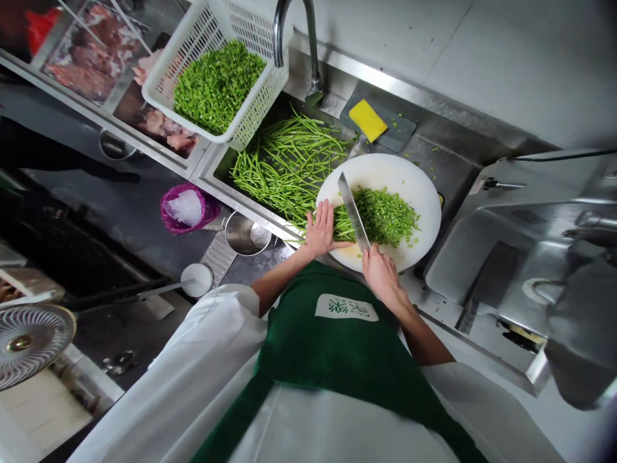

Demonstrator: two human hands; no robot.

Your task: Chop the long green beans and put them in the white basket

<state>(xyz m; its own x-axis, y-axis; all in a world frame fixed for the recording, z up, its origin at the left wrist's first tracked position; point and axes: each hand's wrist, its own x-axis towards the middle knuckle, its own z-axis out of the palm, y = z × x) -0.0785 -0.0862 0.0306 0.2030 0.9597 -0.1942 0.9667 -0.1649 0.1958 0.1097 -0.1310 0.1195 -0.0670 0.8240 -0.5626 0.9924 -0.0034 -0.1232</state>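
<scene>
White board (pixel 409 183), knife (pixel 353 211) with tip forward-left

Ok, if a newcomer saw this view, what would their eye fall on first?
Probably the chopped greens heaped on the round white cutting board, with the knife in the right hand at their left edge and the left hand over the uncut stalks. Next, likely the yellow block behind the board, then the white basket of greens at upper left, beside the faucet.
</scene>
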